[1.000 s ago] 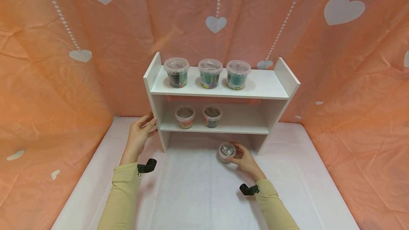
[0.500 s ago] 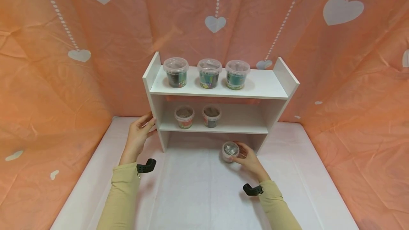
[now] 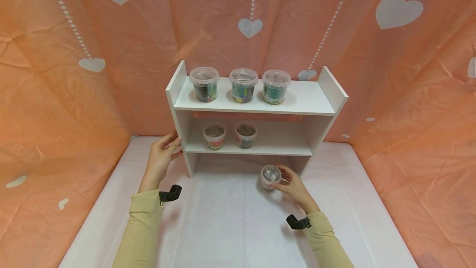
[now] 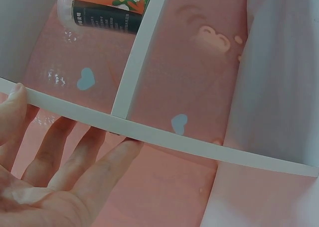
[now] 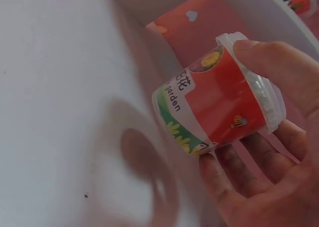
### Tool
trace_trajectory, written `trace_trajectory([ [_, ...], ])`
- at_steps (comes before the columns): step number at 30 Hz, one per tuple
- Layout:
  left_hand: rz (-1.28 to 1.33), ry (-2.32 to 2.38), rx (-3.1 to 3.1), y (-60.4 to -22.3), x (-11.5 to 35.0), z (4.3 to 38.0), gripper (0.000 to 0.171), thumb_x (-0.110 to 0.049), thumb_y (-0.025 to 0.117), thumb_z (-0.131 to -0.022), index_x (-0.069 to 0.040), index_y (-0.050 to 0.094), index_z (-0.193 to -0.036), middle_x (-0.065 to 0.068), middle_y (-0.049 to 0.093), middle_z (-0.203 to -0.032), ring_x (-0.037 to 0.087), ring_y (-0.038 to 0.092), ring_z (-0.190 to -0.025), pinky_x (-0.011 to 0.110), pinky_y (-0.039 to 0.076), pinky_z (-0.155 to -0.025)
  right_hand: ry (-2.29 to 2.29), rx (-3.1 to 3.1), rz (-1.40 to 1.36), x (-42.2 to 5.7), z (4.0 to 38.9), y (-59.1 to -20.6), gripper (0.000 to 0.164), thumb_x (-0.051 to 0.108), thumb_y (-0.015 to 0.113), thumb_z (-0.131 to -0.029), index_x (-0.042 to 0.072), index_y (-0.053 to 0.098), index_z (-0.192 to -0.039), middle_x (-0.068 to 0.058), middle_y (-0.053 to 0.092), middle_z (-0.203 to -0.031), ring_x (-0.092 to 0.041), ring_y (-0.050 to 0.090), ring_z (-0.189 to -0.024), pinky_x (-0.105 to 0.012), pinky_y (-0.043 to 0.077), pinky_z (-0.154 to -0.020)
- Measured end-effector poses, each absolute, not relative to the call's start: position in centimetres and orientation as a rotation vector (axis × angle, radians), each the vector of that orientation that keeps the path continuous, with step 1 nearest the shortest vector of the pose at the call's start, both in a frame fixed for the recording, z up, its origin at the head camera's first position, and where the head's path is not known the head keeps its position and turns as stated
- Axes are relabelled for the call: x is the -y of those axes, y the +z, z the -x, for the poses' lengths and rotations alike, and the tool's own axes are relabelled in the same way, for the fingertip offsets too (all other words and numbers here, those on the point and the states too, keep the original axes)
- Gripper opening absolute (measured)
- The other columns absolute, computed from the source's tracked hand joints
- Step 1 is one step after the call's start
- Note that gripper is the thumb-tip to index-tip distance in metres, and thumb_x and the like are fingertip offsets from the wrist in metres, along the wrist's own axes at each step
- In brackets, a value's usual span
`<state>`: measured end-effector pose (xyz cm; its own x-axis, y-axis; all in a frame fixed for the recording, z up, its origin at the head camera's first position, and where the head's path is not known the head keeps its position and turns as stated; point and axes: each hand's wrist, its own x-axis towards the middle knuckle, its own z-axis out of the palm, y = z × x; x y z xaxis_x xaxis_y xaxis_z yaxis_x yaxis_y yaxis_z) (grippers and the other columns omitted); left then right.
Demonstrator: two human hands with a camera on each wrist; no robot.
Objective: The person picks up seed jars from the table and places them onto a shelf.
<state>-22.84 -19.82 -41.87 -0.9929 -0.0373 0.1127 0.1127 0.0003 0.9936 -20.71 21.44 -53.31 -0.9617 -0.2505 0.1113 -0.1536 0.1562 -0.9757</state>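
My right hand (image 3: pixel 291 185) holds a small clear plastic tub (image 3: pixel 270 177) by its side, in front of the shelf's bottom opening. In the right wrist view this tub (image 5: pixel 214 95) is tilted, with a red label reading "garden"; my thumb is at its lid rim and the fingers are round its far side. Its shadow falls apart from it on the white surface. My left hand (image 3: pixel 160 158) touches the left side panel of the white shelf unit (image 3: pixel 256 151). Close up, the left hand's fingers (image 4: pixel 94 162) are fairly straight against the panel, thumb at its edge.
On the top shelf stand three lidded tubs, a left tub (image 3: pixel 205 86), a middle tub (image 3: pixel 243 87) and a right tub (image 3: pixel 276 88). Below are a red-labelled tub (image 3: pixel 215 137) and a darker tub (image 3: pixel 246 136). Orange cloth (image 3: pixel 148 53) with hearts hangs around the white table (image 3: pixel 215 226).
My right hand has moved a little to the right with the tub. The left hand stays at the shelf's side panel, and the tubs on the shelves have not moved.
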Motion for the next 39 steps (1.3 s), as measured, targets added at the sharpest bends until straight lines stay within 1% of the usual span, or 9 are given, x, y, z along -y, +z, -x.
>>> trace_trajectory([
  [4,0.083,-2.151,2.145,-41.8,19.9,22.8,0.053,-0.022,0.056,-0.098,-0.004,0.040,-0.145,0.019,0.040,-0.145,0.034,0.045,-0.126,0.047,0.046,-0.093,-1.972,-2.305,0.408,-21.4,20.4,-52.7,0.069,-0.007,0.076,-0.077,-0.007,0.042,-0.137,-0.028,0.051,-0.128,-0.025,0.056,-0.108,-0.030,0.049,-0.090],
  [7,0.077,-2.148,2.149,-41.8,19.9,22.9,0.054,-0.022,0.057,-0.098,-0.003,0.040,-0.145,0.018,0.040,-0.145,0.034,0.045,-0.126,0.046,0.046,-0.093,-1.963,-2.288,0.434,-21.2,19.7,-51.1,0.068,-0.009,0.075,-0.077,-0.009,0.042,-0.136,-0.029,0.050,-0.128,-0.029,0.055,-0.109,-0.038,0.048,-0.093],
  [11,0.074,-2.138,2.156,-41.9,19.9,22.9,0.055,-0.023,0.057,-0.097,-0.003,0.040,-0.145,0.019,0.041,-0.144,0.034,0.046,-0.125,0.045,0.047,-0.092,-1.902,-2.308,0.474,-20.8,18.7,-49.0,0.066,-0.010,0.074,-0.077,-0.011,0.042,-0.135,-0.029,0.051,-0.127,-0.032,0.054,-0.109,-0.048,0.046,-0.094],
  [16,0.065,-2.138,2.158,-41.9,20.0,22.9,0.055,-0.024,0.057,-0.097,-0.003,0.040,-0.145,0.019,0.040,-0.145,0.034,0.046,-0.125,0.045,0.047,-0.092,-1.858,-2.331,0.504,-20.6,18.4,-48.5,0.065,-0.008,0.075,-0.077,-0.010,0.044,-0.134,-0.026,0.053,-0.125,-0.027,0.057,-0.106,-0.044,0.048,-0.092],
  [22,0.061,-2.146,2.153,-41.8,19.9,22.7,0.054,-0.022,0.057,-0.097,-0.003,0.040,-0.145,0.018,0.040,-0.145,0.034,0.046,-0.126,0.047,0.046,-0.093,-1.866,-2.309,0.585,-21.0,18.9,-49.6,0.065,-0.006,0.076,-0.078,-0.003,0.046,-0.135,-0.022,0.053,-0.126,-0.025,0.056,-0.109,-0.041,0.048,-0.092],
  [25,0.062,-2.148,2.150,-41.8,20.0,22.8,0.054,-0.023,0.057,-0.097,-0.003,0.041,-0.145,0.018,0.040,-0.145,0.035,0.046,-0.125,0.047,0.046,-0.093,-1.864,-2.312,0.631,-21.0,18.8,-49.5,0.065,-0.002,0.077,-0.078,0.000,0.047,-0.136,-0.019,0.053,-0.127,-0.022,0.055,-0.110,-0.036,0.048,-0.093],
  [29,0.064,-2.137,2.156,-41.8,20.0,22.8,0.055,-0.024,0.058,-0.097,-0.003,0.041,-0.144,0.018,0.041,-0.144,0.034,0.046,-0.125,0.046,0.046,-0.092,-1.854,-2.326,0.682,-20.8,18.6,-48.6,0.064,0.004,0.079,-0.078,0.002,0.049,-0.134,-0.016,0.054,-0.126,-0.021,0.055,-0.111,-0.034,0.048,-0.093],
  [33,0.073,-2.131,2.155,-41.9,20.0,22.8,0.055,-0.024,0.057,-0.097,-0.003,0.041,-0.144,0.018,0.041,-0.144,0.033,0.046,-0.125,0.045,0.047,-0.092,-1.842,-2.342,0.711,-20.6,18.5,-47.5,0.064,0.004,0.080,-0.078,0.002,0.049,-0.134,-0.016,0.055,-0.125,-0.021,0.055,-0.110,-0.036,0.048,-0.094],
  [39,0.081,-2.148,2.146,-41.9,19.9,22.8,0.054,-0.023,0.057,-0.097,-0.003,0.041,-0.144,0.018,0.041,-0.144,0.034,0.045,-0.126,0.046,0.046,-0.093,-1.824,-2.360,0.696,-20.6,18.4,-45.7,0.064,0.005,0.080,-0.078,0.004,0.050,-0.134,-0.013,0.054,-0.128,-0.021,0.056,-0.111,-0.034,0.047,-0.096],
])
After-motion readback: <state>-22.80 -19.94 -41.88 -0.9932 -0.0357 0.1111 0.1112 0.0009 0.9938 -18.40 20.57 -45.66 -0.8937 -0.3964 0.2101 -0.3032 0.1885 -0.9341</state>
